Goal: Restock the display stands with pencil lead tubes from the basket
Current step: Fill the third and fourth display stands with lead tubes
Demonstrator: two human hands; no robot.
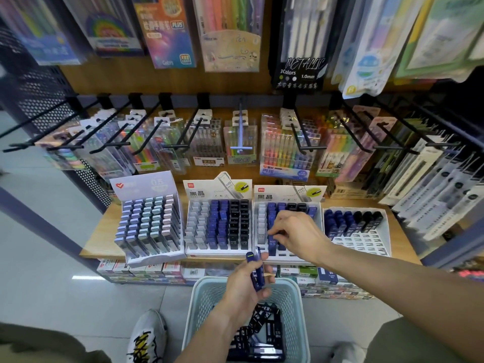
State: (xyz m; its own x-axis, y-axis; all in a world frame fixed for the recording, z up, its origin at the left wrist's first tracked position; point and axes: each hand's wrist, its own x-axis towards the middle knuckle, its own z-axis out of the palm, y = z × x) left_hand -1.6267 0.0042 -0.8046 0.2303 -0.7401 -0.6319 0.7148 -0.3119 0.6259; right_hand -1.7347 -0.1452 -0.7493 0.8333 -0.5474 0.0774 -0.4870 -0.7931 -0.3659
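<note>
My left hand (pixel 246 286) grips a few dark blue lead tubes (pixel 256 271) above the pale green basket (pixel 201 305), which holds several black and blue tubes (pixel 264 334). My right hand (pixel 296 229) reaches over the third white display stand (pixel 318 213) and pinches a blue tube (pixel 272 242) standing in a front slot. The stand to its left (pixel 218 251) is full of grey, blue and black tubes. The far-right stand (pixel 358 239) has one back row of tubes and open slots in front.
A grey-tube stand (pixel 149 226) sits at the left of the wooden shelf (pixel 102 239). Black hooks (pixel 183 134) with pen packs jut out above the stands. Boxed stock (pixel 146 268) lines the shelf below. My shoes (pixel 146 336) stand beside the basket on the tiled floor.
</note>
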